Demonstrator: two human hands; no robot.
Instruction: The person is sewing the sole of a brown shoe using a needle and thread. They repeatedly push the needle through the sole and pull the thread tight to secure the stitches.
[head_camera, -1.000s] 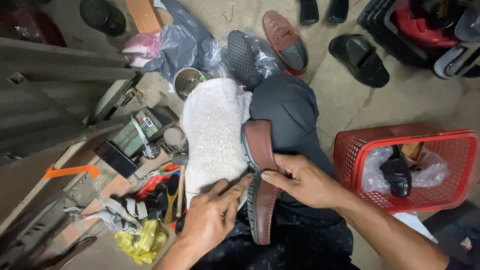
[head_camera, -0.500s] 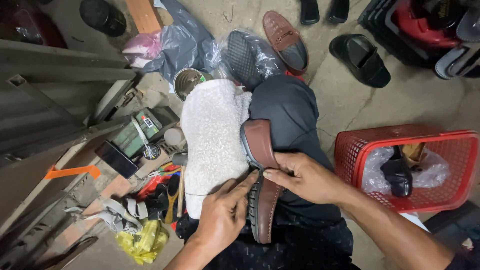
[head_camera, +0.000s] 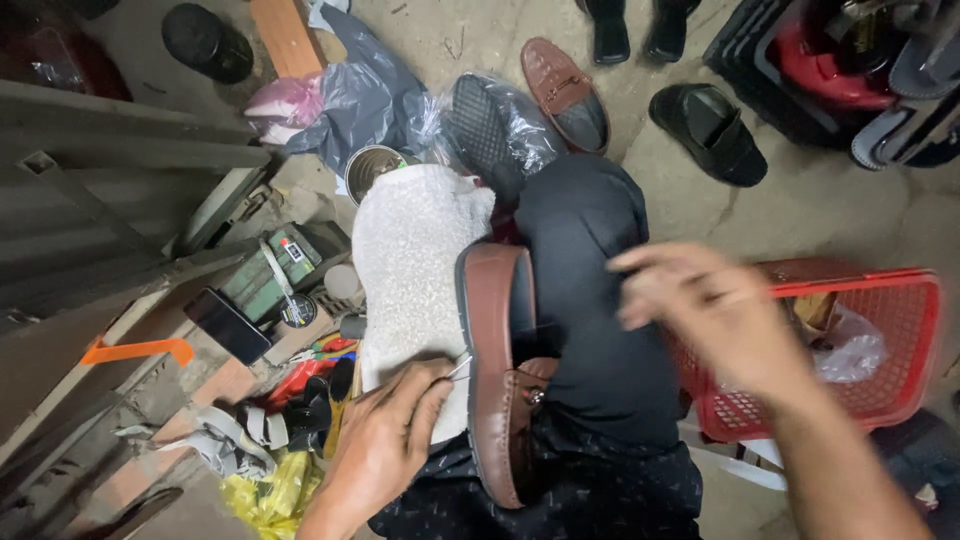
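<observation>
A person sits on a cluttered concrete floor with a brown loafer (head_camera: 497, 370) lying sole-edge up across the lap, against a dark trouser leg (head_camera: 590, 300); every other thing here is placed from that shoe. Right of it stands a red plastic basket (head_camera: 880, 340) holding a crumpled clear bag, and just left of it a pale fleecy cloth (head_camera: 415, 255) drapes the other knee. Beyond the cloth, above the loafer, lie grey plastic bags (head_camera: 370, 95), a second brown loafer (head_camera: 565, 92) and a black slipper (head_camera: 710, 130); down to the left sits a litter of tools and a yellow bag (head_camera: 270, 490). The right hand (head_camera: 715, 320), which half a second ago pressed on the loafer's side, has lifted away to the right and now blurs in mid-air in front of the basket, fingers spread loosely; whether it pinches a thread cannot be told. The left hand (head_camera: 385, 445) stays at the shoe's left edge, fingers closed on a thin metal awl or needle (head_camera: 456, 368) whose tip meets the sole seam. The pull suggests a stitch being drawn tight.
</observation>
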